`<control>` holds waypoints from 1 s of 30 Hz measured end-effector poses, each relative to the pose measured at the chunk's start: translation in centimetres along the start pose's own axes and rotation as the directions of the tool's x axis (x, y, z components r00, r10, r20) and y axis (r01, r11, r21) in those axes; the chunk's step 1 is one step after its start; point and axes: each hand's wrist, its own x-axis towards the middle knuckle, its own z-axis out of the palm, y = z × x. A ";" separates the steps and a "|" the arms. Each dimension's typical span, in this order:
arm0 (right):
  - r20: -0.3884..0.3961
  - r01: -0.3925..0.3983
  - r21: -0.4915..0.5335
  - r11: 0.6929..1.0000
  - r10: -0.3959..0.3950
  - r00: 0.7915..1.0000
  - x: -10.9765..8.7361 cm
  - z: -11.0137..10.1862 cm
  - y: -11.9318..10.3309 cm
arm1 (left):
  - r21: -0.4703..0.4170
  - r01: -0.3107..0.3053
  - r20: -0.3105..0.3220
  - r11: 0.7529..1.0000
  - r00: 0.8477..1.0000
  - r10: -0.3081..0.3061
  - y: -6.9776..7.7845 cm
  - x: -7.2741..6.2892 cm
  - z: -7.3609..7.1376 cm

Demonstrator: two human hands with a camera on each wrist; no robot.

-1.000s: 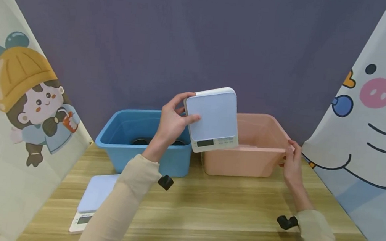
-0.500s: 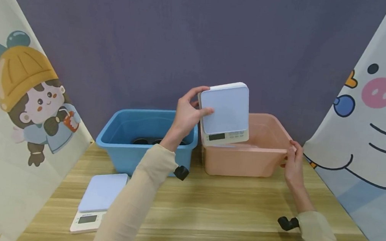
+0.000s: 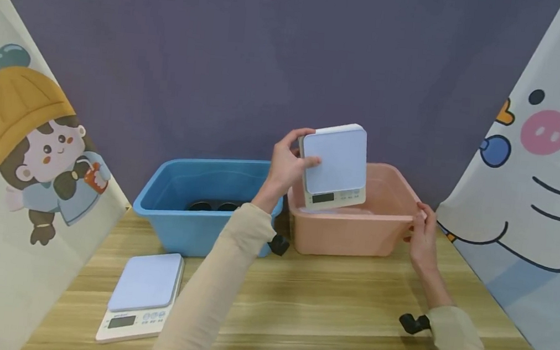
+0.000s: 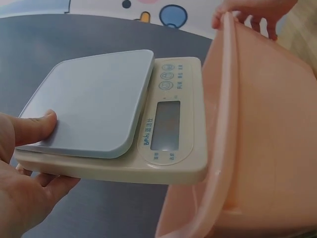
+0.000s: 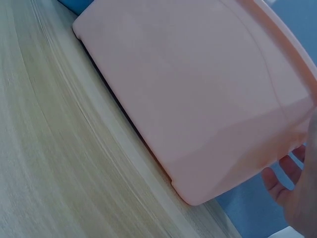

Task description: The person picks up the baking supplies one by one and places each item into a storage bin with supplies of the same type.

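Left hand point(image 3: 287, 167) pinches the scale point(image 3: 337, 160), tilted over the pink tub point(image 3: 344, 237), display end toward the near rim! Right hand point(image 3: 424, 239) grips the tub's near-right corner.

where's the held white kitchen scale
In the head view, the white kitchen scale is right of centre, held by the left hand at the left end of the pink plastic bin.

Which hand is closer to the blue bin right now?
Left. In the head view, the left hand, pinching a scale, is near the blue bin's right end; the right hand grips the pink bin's far end, away from the blue one.
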 end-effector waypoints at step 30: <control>-0.053 0.059 0.013 0.998 -0.058 0.997 -0.4 0.8 0.6 | 0.304 0.064 0.061 0.951 0.994 -0.086 -6.0 -1.3 1.6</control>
